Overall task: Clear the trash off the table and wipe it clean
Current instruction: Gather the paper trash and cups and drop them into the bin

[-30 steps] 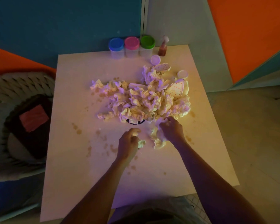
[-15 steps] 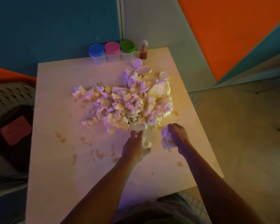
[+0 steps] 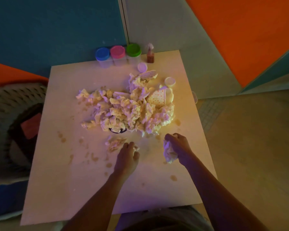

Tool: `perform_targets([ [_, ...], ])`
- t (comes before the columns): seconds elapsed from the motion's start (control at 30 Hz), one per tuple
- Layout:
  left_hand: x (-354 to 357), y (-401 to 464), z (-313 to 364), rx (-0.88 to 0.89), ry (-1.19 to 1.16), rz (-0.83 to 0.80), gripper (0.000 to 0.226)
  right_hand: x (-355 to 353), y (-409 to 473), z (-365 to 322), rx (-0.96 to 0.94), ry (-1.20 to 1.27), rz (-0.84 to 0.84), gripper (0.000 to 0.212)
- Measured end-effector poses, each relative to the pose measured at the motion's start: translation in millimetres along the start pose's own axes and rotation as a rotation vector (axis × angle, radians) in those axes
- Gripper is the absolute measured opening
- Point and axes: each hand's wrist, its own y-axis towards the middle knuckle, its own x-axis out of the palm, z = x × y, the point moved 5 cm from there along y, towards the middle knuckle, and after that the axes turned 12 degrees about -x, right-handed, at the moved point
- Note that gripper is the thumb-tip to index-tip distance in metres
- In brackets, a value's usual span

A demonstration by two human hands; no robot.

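Note:
A big heap of crumpled paper napkins (image 3: 128, 112) covers the middle of the pale square table (image 3: 65, 180), with dotted paper plates (image 3: 158, 97) sticking out on its right side. My right hand (image 3: 178, 147) grips a crumpled napkin (image 3: 168, 152) just in front of the heap. My left hand (image 3: 127, 157) has curled fingers at the edge of a smaller loose napkin wad (image 3: 115, 144); a bit of paper shows under its fingers. Brown stains (image 3: 62, 137) dot the tabletop in front of the heap.
Three clear jars with blue (image 3: 102, 54), pink (image 3: 117, 51) and green (image 3: 133, 50) lids stand at the far edge beside a small brown spray bottle (image 3: 150, 55). Two small white cups (image 3: 169, 81) sit near the heap. A woven chair (image 3: 12, 114) with a dark item stands left.
My right hand has lifted a crumpled napkin away from the heap and drawn back to the right. My left hand has pulled a small wad toward me, away from the pile.

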Motion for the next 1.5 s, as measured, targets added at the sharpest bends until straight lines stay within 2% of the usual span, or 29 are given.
perform_targets([
  [0.1,-12.6,-4.3,-1.9,-0.133,-0.09,0.119,0.015,1.5,6.7,-3.8,-0.024,0.021,-0.053,0.007],
  [0.17,-22.8,-7.7,-3.7,-0.231,-0.129,0.183,0.018,6.1,10.1,-7.8,-0.053,0.014,-0.102,0.009],
  [0.3,-45.2,-8.1,-1.6,-0.267,-0.112,0.275,0.031,18.5,12.6,-16.2,-0.109,-0.122,-0.201,0.015],
  [0.4,-60.1,-1.2,-0.6,-0.373,-0.055,0.246,0.029,32.4,13.0,-24.2,-0.185,-0.21,-0.258,0.021],
  [0.5,-68.2,9.2,-6.7,-0.453,0.017,0.212,0.018,53.2,15.8,-34.8,-0.354,-0.461,-0.321,0.036],
  [0.67,-60.2,22.4,-29.6,-0.45,0.15,0.124,0.043,87.5,12.4,-53.2,-0.529,-0.776,-0.39,0.058],
  [0.77,-52.0,23.9,-41.5,-0.437,0.194,0.089,0.053,104.5,17.4,-53.9,-0.55,-0.899,-0.422,0.062],
  [0.87,-45.1,24.7,-50.0,-0.418,0.192,0.093,0.044,117.4,26.6,-48.1,-0.5,-1.029,-0.44,0.064],
  [1.07,-44.2,27.7,-63.2,-0.341,0.167,0.125,0.035,133.3,34.0,-39.6,-0.499,-1.231,-0.357,0.06],
  [1.17,-45.5,31.1,-70.3,-0.294,0.123,0.139,0.036,138.1,35.8,-41.7,-0.53,-1.263,-0.248,0.041],
  [1.27,-45.1,35.9,-78.2,-0.245,0.047,0.121,0.04,140.8,37.1,-42.1,-0.546,-1.257,-0.181,0.024],
  [1.37,-55.2,39.9,-76.1,-0.258,-0.033,0.126,0.034,140.0,37.4,-40.3,-0.51,-1.198,-0.166,0.018],
  [1.5,-80.1,41.1,-64.4,-0.211,-0.152,0.236,0.027,133.6,34.0,-41.4,-0.406,-1.07,-0.137,0.012],
])
